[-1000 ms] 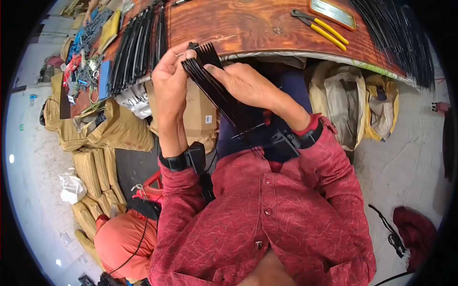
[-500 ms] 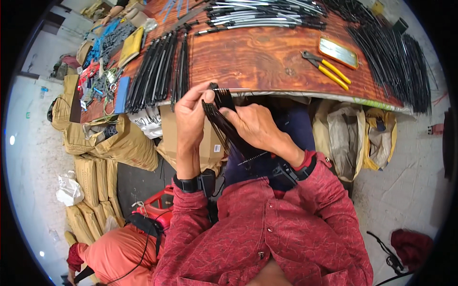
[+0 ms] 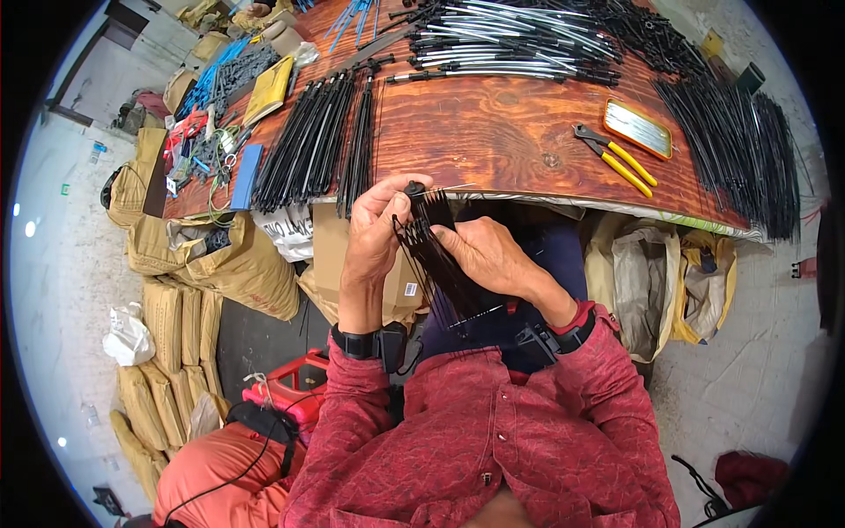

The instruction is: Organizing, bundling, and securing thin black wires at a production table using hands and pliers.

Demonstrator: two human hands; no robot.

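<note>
In front of my lap, just off the table's near edge, I hold a bundle of thin black strips (image 3: 451,289) that hangs down toward my thighs. My left hand (image 3: 374,231) is closed at its upper end, thumb and fingers pinching a small dark piece (image 3: 414,188). A fine light-coloured wire or needle (image 3: 456,187) points right from that piece. Lower down, my right hand (image 3: 497,257) is closed around the strips, its thumb lying across them. Several strips fan out between the two hands. The fingers behind the bundle are hidden.
On the wooden table (image 3: 493,132) lie yellow-handled pliers (image 3: 616,160), an orange-rimmed tray (image 3: 638,128), black rods (image 3: 308,141), silver-and-black rods (image 3: 510,40) and long black strips (image 3: 744,150). Sacks (image 3: 634,282) and a cardboard box (image 3: 352,268) stand below. Someone in orange clothing (image 3: 224,480) sits at lower left.
The whole view has shifted slightly, so the table and hands appear lower and farther right. At the upper end the strips are more spread. Both hands keep their hold.
</note>
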